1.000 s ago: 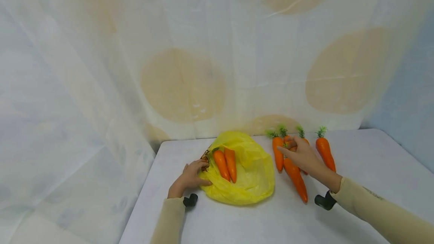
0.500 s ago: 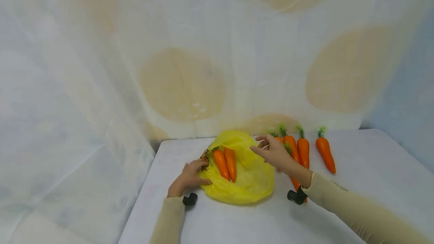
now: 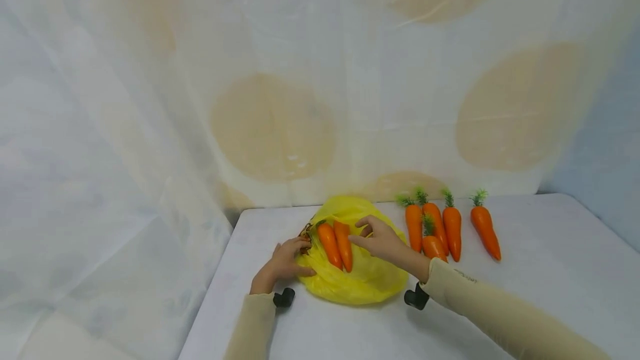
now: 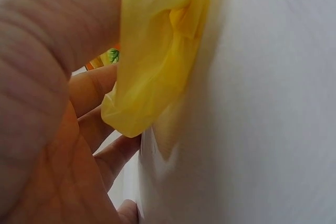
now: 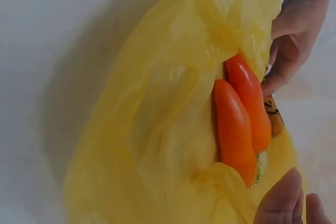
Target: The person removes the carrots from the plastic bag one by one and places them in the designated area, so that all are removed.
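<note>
A crumpled yellow plastic bag (image 3: 370,288) lies spread on the white table, with two orange carrots (image 3: 329,244) side by side on it toward its left. At the bag's left edge my left hand (image 3: 286,261) grips the plastic; the left wrist view has the yellow film (image 4: 157,51) between thumb and fingers. Over the bag's right half hovers my right hand (image 3: 382,240), holding nothing, fingertips close to the right-hand carrot (image 5: 234,129). In the right wrist view its fingertips (image 5: 281,200) show at the lower edge, near the carrots' tops.
Several carrots with green tops (image 3: 452,232) lie to the right of the bag, one farther right (image 3: 485,232). My right forearm covers part of the nearest carrot (image 3: 433,247). A spotted pale curtain (image 3: 395,143) hangs behind the table's far edge.
My right hand has moved left from over the loose carrots to over the bag, with nothing in it. My left hand has stayed at the bag's left edge. The carrots lie as before.
</note>
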`<state>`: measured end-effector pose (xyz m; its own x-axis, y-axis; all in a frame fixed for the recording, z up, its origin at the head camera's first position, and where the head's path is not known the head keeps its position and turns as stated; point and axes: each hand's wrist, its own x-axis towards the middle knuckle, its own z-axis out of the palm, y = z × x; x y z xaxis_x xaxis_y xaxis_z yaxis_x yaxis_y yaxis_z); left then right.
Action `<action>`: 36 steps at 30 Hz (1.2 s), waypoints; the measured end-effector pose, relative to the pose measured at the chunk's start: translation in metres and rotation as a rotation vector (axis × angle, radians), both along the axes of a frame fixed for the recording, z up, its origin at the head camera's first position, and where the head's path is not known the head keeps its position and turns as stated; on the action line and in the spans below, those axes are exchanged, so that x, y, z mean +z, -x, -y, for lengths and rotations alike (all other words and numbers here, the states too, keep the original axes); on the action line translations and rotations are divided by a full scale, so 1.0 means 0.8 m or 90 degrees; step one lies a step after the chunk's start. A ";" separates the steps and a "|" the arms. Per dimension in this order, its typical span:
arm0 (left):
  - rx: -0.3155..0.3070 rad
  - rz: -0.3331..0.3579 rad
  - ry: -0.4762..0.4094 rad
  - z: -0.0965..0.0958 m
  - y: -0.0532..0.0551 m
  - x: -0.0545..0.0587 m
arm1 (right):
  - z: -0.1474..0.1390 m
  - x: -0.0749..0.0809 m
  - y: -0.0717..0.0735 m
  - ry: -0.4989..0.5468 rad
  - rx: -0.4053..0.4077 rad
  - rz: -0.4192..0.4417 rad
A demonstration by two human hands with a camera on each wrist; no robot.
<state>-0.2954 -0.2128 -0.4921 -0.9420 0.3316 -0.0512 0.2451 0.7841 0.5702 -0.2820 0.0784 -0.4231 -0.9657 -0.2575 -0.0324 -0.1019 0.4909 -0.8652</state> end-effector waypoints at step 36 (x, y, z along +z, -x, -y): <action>-0.015 -0.016 0.013 0.000 0.001 -0.001 | 0.053 -0.058 0.055 -0.107 -0.023 0.079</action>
<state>-0.2963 -0.2130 -0.4932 -0.9349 0.3532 -0.0345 0.2780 0.7894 0.5473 -0.3259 0.0364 -0.4695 -0.9603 -0.2036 -0.1905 0.0202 0.6305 -0.7759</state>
